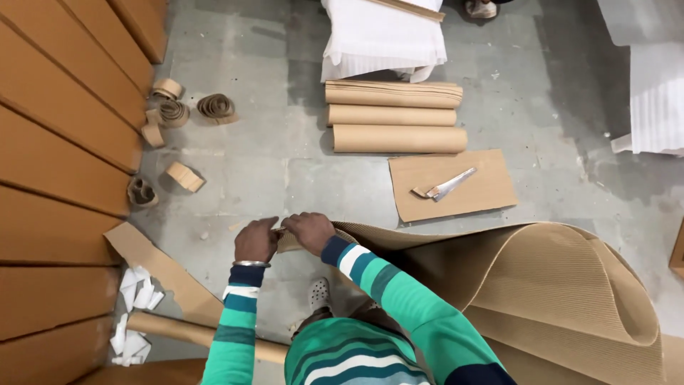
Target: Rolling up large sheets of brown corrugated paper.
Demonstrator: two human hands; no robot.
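Left hand: lower centre-left of the frame, fingers curled closed on the near corner of the corrugated cardboard sheet. A metal bangle sits at the wrist above a striped green sleeve.
Right hand: just beside the left hand, touching it or nearly so, fingers bent down and pinching the same corner of the sheet.
Corrugated cardboard sheet: large, brown, ribbed. It runs from the hands across the lower right of the frame, where it curls up into a loose hump.
Flat cardboard piece: lies on the grey floor right of centre, above the curled sheet.
Cutting tool: metal, with a light-coloured blade, resting on the flat cardboard piece.
Cardboard rolls: three, laid side by side in the upper centre, parallel to the top edge of the frame.
White foam sheets: stacked at top centre, just above the rolls.
Cardboard offcuts: small coiled strips, scattered in the upper left near the wooden panels.
Wooden panels: brown, fill the left edge of the frame.
Cardboard tube: long, lies at the lower left, next to crumpled white paper scraps.
Shoe: light-coloured, visible on the floor below the hands.
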